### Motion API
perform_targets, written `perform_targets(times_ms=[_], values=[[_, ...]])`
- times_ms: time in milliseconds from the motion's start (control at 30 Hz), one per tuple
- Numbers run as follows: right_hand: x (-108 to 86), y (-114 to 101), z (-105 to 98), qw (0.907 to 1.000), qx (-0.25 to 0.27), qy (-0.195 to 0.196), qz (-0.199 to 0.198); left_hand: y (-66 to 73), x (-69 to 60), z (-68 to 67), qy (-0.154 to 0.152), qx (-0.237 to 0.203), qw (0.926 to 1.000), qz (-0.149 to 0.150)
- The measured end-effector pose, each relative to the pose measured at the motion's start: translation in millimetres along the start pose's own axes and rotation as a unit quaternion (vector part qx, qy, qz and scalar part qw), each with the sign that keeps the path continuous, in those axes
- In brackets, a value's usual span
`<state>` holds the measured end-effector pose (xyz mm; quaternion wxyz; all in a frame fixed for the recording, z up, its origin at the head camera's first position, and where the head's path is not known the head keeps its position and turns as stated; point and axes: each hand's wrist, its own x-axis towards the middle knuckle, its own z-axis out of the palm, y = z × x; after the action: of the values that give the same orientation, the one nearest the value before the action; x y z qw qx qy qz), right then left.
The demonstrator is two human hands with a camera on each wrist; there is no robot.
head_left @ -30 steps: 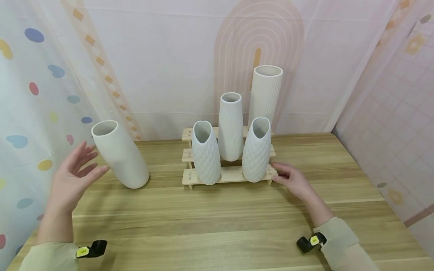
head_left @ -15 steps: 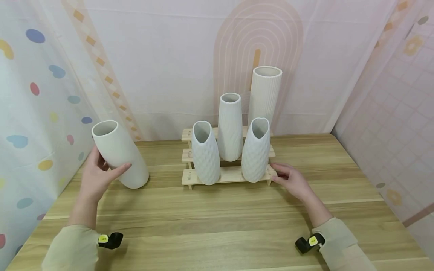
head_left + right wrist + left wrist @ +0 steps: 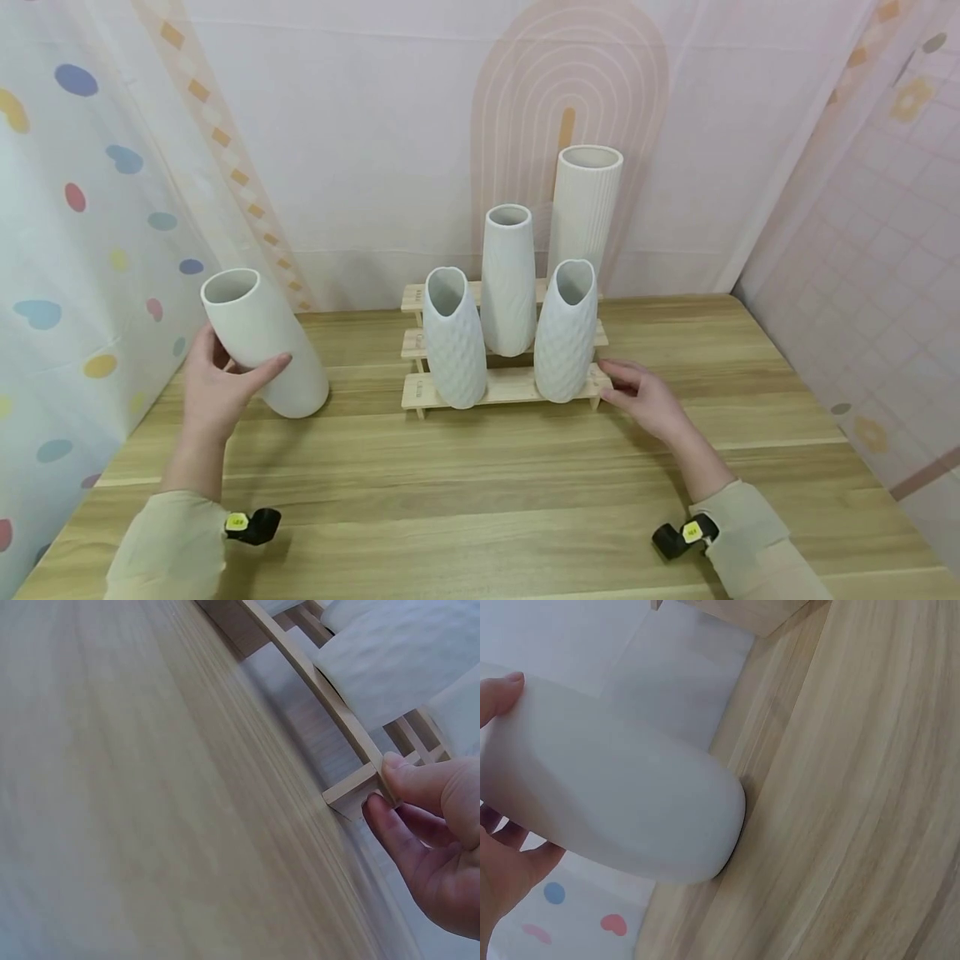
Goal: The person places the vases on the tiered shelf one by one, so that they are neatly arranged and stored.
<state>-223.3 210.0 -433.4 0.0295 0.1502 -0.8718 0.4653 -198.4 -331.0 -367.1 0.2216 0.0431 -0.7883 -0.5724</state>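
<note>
A smooth white vase stands on the table at the left, and my left hand holds its side, thumb across the near face, fingers behind it. The left wrist view shows the vase's base on the tabletop. My right hand pinches the right end of the lowest tier of a three-tier wooden stand; thumb and fingers meet at that board's corner. Two textured white vases with notched mouths stand on the lowest tier. Behind them are a slimmer white vase and a tall ribbed one.
The wood-grain table runs back to a pale patterned cloth. More patterned cloth hangs at the left and right sides. Bare tabletop lies between the left vase and the stand.
My left hand has moved right and taken hold of the smooth vase, which stays in place. The right hand keeps its pinch on the stand.
</note>
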Motion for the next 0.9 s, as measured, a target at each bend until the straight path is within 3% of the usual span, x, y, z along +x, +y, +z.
perform_targets(times_ms=[100,233,367,467,567,700,900], values=[[0.6,0,0,1.0,-0.002,0.0,-0.001,1.7,-0.4,3.6,0.016,-0.007,0.9998,-0.002],[0.3,1,-1,1.0,-0.005,-0.001,-0.001,6.1,-1.0,9.9,0.024,0.003,0.9996,0.017],[-0.4,-1,-1,1.0,-0.003,-0.003,-0.002,17.7,-1.9,14.9,0.027,0.019,0.9991,0.028],[-0.7,-1,-1,1.0,0.0,-0.003,0.0,34.3,-1.2,19.2,0.025,0.006,0.9991,0.032],[-1.0,0,-2,1.0,0.003,-0.003,0.001,56.6,1.1,25.4,0.022,-0.046,0.9979,0.041],[-1.1,0,-2,1.0,0.004,-0.003,0.001,88.1,6.4,36.4,0.023,-0.129,0.9892,0.065],[-0.8,0,-2,1.0,0.002,-0.003,0.002,125.3,19.4,56.0,0.009,-0.176,0.9783,0.109]])
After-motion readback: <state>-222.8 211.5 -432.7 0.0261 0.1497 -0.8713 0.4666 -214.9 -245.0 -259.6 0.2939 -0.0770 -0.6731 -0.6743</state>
